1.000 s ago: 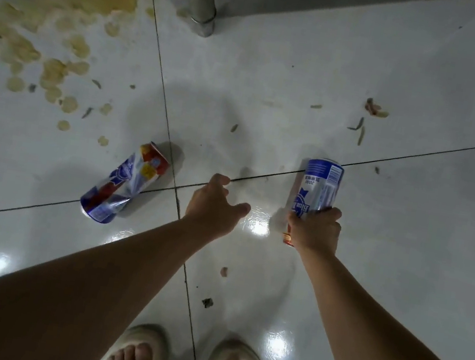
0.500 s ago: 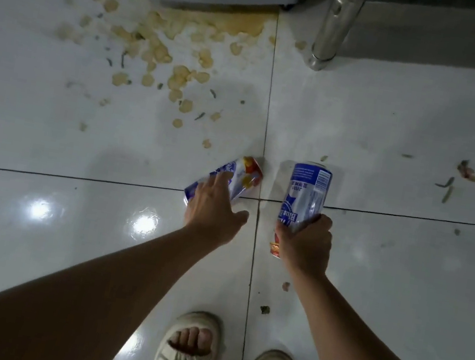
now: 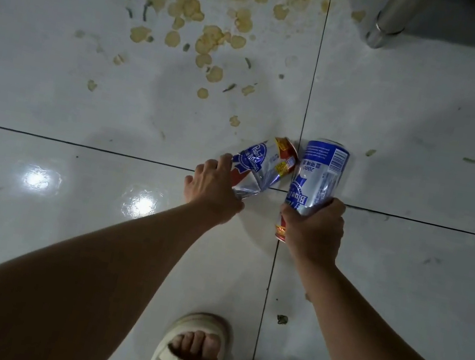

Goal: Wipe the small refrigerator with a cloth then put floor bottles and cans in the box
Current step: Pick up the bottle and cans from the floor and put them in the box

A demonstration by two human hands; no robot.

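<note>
Crushed can gripped at its near end by left hand; right hand clasps upright can.

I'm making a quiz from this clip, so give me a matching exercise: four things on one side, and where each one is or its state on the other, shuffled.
Things:
1. crushed can
2. intact blue can
3. yellowish spill
4. metal leg

States:
A. splattered across the far tile
B. gripped by the right hand
C. standing at top right
D. under the left hand

Pairs: 1-D, 2-B, 3-A, 4-C
</note>
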